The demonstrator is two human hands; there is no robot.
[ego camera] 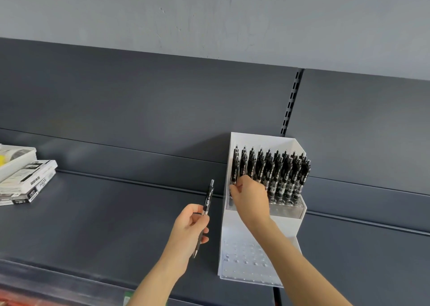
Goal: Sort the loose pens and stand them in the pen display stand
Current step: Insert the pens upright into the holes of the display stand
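Note:
A white stepped pen display stand (pixel 292 222) sits on the dark shelf, right of centre. Its upper tier holds several black pens (pixel 279 173) standing upright in rows; the lower perforated tier (pixel 244 256) holds none. My left hand (pixel 188 229) grips one black pen (pixel 207 202), which points up and slightly right, just left of the stand. My right hand (pixel 250 197) reaches into the upper tier's front left corner and pinches a black pen (pixel 234 177) standing there. The lower part of that pen is hidden behind my fingers.
The dark grey shelf (pixel 104 212) stretches left of the stand. At its far left lie stacked white and black pen boxes (pixel 28 182) beside a white tray (pixel 14 161). A slotted upright (pixel 290 100) runs up the back panel behind the stand.

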